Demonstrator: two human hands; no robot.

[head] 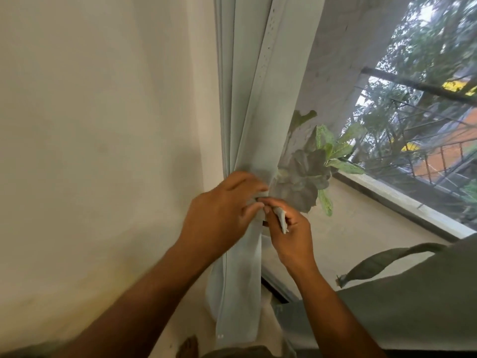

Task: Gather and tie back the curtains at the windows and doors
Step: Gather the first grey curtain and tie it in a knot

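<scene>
Cream plaster wall (98,140) fills everything from nine o'clock round to the centre, meeting a window (402,130) that takes up the twelve-to-three quarter, with blurred trees and a dark railing outside it. Below the glass, a pale sill (402,202) runs down toward four o'clock.

Hanging along the seam of wall and window is the curtain (247,104), a pale grey-green length of folded cloth that drops from twelve o'clock, narrows at the centre where it is bunched, and falls loose again toward six o'clock. A grey-green cloth (413,293) covers the four-to-five o'clock corner, with a long dark leaf (382,262) lying across its upper edge. Just right of the bunched part, at about two o'clock from the hands, a potted plant (309,182) with purple and speckled green leaves sits by the sill.

Both hands meet at the curtain's narrowed waist. The left hand (224,205) comes in from seven o'clock and wraps its curled fingers round the gathered folds, gripping them from the wall side. The right hand (289,231) rises from five o'clock and pinches a short strip of tie-back (281,220) whose free end sticks out over the knuckles. Fingertips of the two hands touch at the bunch.
</scene>
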